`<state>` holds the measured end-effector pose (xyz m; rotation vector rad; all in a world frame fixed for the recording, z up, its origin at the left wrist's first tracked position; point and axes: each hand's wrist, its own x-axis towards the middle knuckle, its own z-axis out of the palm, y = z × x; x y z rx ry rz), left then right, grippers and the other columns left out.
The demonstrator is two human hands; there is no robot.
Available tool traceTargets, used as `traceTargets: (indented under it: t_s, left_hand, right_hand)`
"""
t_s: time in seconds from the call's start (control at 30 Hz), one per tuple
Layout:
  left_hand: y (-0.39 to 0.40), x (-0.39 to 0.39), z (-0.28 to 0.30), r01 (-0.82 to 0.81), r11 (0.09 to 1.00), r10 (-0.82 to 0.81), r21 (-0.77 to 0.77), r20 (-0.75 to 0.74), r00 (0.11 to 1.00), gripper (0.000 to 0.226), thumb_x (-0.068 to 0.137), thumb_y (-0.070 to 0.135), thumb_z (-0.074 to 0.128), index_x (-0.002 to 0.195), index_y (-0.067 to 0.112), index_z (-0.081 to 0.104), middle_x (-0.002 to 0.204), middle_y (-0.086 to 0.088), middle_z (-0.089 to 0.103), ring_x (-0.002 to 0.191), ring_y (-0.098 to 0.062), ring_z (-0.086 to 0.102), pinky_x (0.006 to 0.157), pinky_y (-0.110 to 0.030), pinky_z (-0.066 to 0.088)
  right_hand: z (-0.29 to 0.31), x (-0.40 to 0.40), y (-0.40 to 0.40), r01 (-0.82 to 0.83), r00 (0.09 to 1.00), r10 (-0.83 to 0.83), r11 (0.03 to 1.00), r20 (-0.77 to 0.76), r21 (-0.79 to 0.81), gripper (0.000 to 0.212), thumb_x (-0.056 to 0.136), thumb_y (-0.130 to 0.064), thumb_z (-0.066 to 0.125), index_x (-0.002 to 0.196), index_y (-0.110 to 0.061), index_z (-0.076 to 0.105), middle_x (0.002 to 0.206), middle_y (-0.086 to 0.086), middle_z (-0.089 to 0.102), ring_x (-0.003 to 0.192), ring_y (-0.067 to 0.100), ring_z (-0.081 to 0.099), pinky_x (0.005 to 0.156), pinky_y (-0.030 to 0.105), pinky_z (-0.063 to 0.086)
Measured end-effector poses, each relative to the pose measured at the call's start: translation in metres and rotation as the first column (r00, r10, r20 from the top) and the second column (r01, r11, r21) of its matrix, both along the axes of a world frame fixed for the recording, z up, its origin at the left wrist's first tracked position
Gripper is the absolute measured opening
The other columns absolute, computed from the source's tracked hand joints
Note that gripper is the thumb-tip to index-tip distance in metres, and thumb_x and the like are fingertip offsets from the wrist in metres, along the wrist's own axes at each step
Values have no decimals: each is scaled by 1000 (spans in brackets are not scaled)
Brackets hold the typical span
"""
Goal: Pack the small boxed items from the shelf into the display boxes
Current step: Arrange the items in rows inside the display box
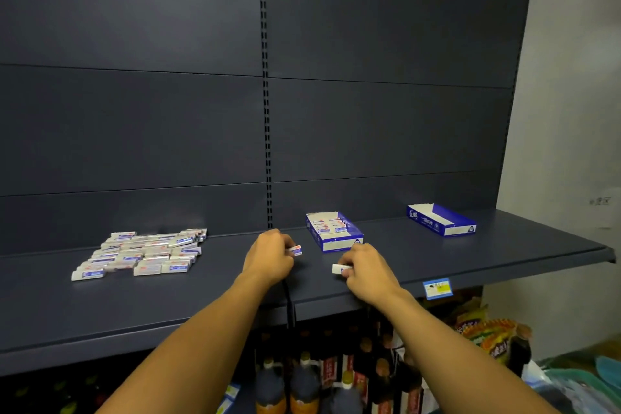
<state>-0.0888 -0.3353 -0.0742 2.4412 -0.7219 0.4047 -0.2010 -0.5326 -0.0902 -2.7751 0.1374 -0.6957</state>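
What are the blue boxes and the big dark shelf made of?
The two blue display boxes, the partly filled one and the far one, look like thin printed cardboard: folded walls, torn-looking white edges, a matte surface. The shelf seems to be painted sheet metal: smooth dark panels, a rolled front lip and a slotted upright behind it.
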Motion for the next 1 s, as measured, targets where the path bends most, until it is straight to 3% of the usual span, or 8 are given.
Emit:
traceTargets:
  t_s: [0.3, 0.63, 0.8, 1.0]
  left_hand:
    - [-48, 48, -2, 7, 1000, -7, -6, 26, 1000, 22, 92, 8, 60, 109, 13, 73, 115, -2, 58, 101, -23, 60, 89, -40, 56]
    - [-91, 110, -8, 27, 997, -26, -68, 16, 1000, 24, 95, 13, 62, 117, 15, 73, 117, -1, 59, 106, -19, 60, 87, -32, 53]
    - [-103, 132, -8, 21, 994, -19, -111, 21, 1000, 24, 95, 13, 64, 116, 16, 75, 115, 0, 62, 102, -15, 58, 80, -24, 45]
    - [-124, 153, -12, 23, 993, -25, -118, -13, 1000, 23, 93, 13, 67, 112, 19, 77, 112, 5, 63, 103, -13, 61, 86, -27, 53]
  right_hand:
    - [-6, 44, -52, 4, 1000, -3, 998, 18, -56, 21, 98, -20, 63, 116, -19, 73, 120, -1, 59, 115, 14, 49, 92, 26, 46]
    - [9, 114, -97, -40, 997, 48, 990, 58, -132, 29, 99, -19, 57, 125, -15, 68, 117, -1, 59, 110, 14, 49, 93, 25, 44]
    - [10, 138, -116, -74, 994, 80, 994, 75, -83, 29, 99, -17, 58, 125, -14, 68, 114, -3, 58, 106, 11, 48, 90, 25, 46]
    - [8, 177, -136, -148, 981, 150, 989, 125, -22, 26, 97, -17, 62, 122, -13, 71, 112, -4, 60, 98, 4, 43, 85, 16, 37]
